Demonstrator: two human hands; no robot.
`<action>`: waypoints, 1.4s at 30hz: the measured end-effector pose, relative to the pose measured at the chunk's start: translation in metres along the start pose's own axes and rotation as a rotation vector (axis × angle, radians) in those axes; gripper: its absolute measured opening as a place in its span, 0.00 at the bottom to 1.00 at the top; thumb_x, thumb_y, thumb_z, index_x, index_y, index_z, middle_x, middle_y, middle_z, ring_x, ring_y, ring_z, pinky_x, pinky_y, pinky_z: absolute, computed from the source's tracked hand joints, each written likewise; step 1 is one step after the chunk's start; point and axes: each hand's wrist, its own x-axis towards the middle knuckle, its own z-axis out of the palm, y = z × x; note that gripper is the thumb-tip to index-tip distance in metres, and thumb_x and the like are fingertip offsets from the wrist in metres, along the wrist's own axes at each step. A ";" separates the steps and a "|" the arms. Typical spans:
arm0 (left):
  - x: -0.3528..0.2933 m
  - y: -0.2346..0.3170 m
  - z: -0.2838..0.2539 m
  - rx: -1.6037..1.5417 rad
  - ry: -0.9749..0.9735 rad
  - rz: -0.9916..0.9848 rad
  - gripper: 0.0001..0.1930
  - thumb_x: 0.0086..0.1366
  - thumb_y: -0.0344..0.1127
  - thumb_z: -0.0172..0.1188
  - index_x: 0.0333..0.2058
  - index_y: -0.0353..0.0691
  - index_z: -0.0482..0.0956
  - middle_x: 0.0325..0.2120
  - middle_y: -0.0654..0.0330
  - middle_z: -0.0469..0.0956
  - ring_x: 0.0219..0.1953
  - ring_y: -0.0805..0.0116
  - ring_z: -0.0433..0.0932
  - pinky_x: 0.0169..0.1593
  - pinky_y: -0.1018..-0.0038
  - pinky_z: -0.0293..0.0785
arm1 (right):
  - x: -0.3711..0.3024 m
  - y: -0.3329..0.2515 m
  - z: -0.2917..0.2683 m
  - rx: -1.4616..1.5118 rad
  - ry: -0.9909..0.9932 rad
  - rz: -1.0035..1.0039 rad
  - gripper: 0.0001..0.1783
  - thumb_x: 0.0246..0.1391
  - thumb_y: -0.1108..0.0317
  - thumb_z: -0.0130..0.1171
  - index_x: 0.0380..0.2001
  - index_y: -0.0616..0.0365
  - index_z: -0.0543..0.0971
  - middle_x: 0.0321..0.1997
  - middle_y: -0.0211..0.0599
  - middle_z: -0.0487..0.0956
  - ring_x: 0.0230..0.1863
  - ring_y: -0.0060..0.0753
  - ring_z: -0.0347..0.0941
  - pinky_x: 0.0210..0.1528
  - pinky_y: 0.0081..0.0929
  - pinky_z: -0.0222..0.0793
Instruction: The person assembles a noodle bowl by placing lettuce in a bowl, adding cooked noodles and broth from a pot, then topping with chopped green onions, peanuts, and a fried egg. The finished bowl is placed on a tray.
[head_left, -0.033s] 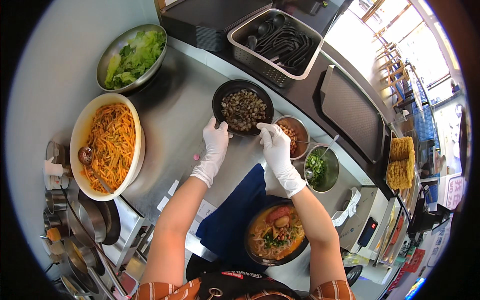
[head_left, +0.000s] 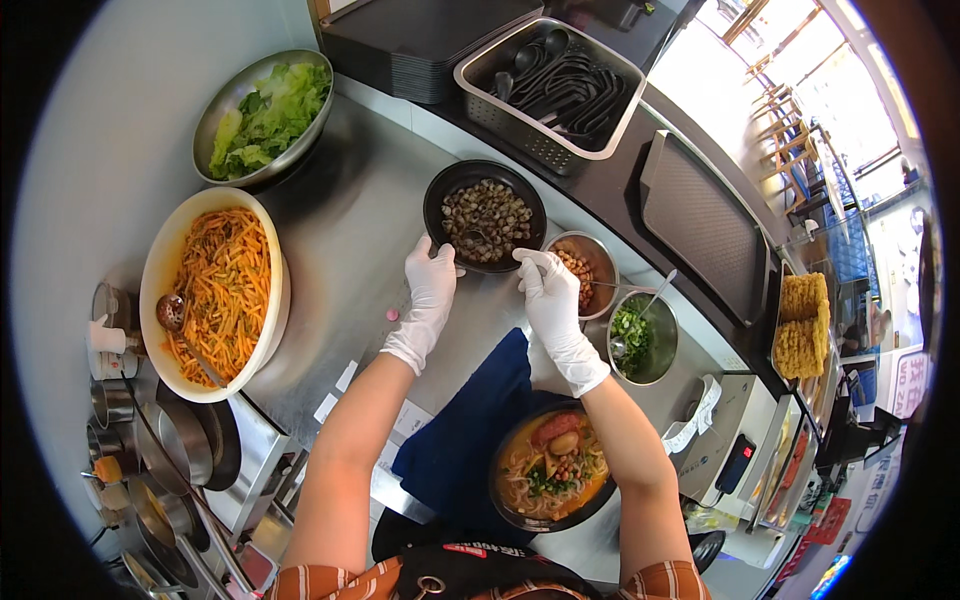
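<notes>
A black bowl [head_left: 435, 205] holds small grey-brown pieces that look like snail meat, with a spoon [head_left: 476, 237] resting among them. My gloved left hand [head_left: 430, 295] grips the bowl's near left rim, fingers closed. At the near right rim, my gloved right hand [head_left: 550, 295] pinches the spoon's handle; its fingertips partly hide the handle. Beside that hand stand a metal bowl of peanuts [head_left: 577, 268] and a metal bowl of chopped green onions [head_left: 632, 330], each with a spoon. Under my right forearm is a bowl of noodle soup [head_left: 550, 470] with toppings.
On the left stand a white tub [head_left: 160, 350] of shredded orange vegetable and a metal bowl [head_left: 205, 160] of lettuce. A perforated bin [head_left: 555, 150] of black spoons and a dark tray [head_left: 705, 225] sit on the raised counter. A blue cloth [head_left: 460, 440] lies near me; a printer [head_left: 725, 430] is right.
</notes>
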 end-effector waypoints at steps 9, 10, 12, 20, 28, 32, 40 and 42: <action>-0.004 0.002 -0.001 0.023 0.006 -0.009 0.08 0.62 0.26 0.51 0.39 0.32 0.73 0.30 0.61 0.78 0.23 0.75 0.76 0.24 0.79 0.75 | 0.010 -0.003 -0.006 0.557 0.198 0.607 0.13 0.65 0.66 0.46 0.35 0.64 0.77 0.23 0.32 0.75 0.19 0.21 0.71 0.23 0.17 0.70; -0.004 0.001 -0.002 0.010 0.005 0.003 0.08 0.62 0.26 0.51 0.39 0.32 0.73 0.30 0.61 0.78 0.23 0.75 0.76 0.24 0.79 0.75 | 0.011 -0.002 -0.006 0.544 0.204 0.626 0.14 0.66 0.66 0.46 0.35 0.65 0.77 0.24 0.32 0.76 0.19 0.21 0.72 0.24 0.18 0.70; -0.004 -0.002 -0.005 0.006 0.003 -0.022 0.07 0.62 0.27 0.51 0.39 0.32 0.73 0.30 0.61 0.77 0.23 0.75 0.75 0.24 0.78 0.75 | 0.011 -0.001 -0.006 0.550 0.207 0.570 0.13 0.65 0.66 0.46 0.35 0.64 0.77 0.24 0.32 0.76 0.19 0.21 0.72 0.24 0.18 0.70; -0.002 -0.006 -0.012 0.041 0.000 -0.039 0.14 0.65 0.32 0.52 0.46 0.30 0.71 0.31 0.60 0.77 0.22 0.74 0.75 0.25 0.78 0.75 | 0.013 -0.009 -0.019 0.565 0.240 0.571 0.12 0.65 0.67 0.47 0.35 0.65 0.77 0.24 0.33 0.76 0.18 0.20 0.71 0.22 0.17 0.69; -0.044 0.015 -0.040 0.196 0.113 -0.013 0.23 0.65 0.36 0.55 0.56 0.29 0.65 0.36 0.56 0.75 0.24 0.75 0.74 0.25 0.79 0.70 | -0.049 -0.042 -0.093 0.556 0.215 0.422 0.13 0.65 0.67 0.48 0.38 0.65 0.78 0.25 0.32 0.77 0.22 0.20 0.72 0.26 0.17 0.69; -0.085 0.033 -0.064 0.235 0.043 -0.027 0.18 0.66 0.33 0.53 0.53 0.31 0.70 0.38 0.56 0.76 0.26 0.75 0.75 0.29 0.81 0.70 | -0.119 -0.072 -0.143 0.465 0.216 0.506 0.13 0.65 0.67 0.48 0.40 0.65 0.78 0.27 0.32 0.78 0.23 0.19 0.72 0.29 0.17 0.69; -0.161 0.042 -0.106 0.293 -0.040 -0.114 0.14 0.69 0.32 0.48 0.51 0.37 0.73 0.40 0.58 0.78 0.28 0.77 0.75 0.32 0.82 0.71 | -0.260 -0.094 -0.172 0.399 0.157 0.587 0.12 0.64 0.68 0.50 0.41 0.66 0.77 0.38 0.36 0.80 0.28 0.18 0.73 0.32 0.19 0.73; -0.175 0.040 -0.116 0.322 -0.041 -0.121 0.14 0.69 0.33 0.48 0.50 0.37 0.74 0.39 0.59 0.78 0.28 0.78 0.75 0.32 0.83 0.71 | -0.277 -0.094 -0.171 0.044 -0.053 0.267 0.10 0.60 0.72 0.53 0.43 0.62 0.78 0.36 0.41 0.79 0.28 0.31 0.75 0.34 0.24 0.74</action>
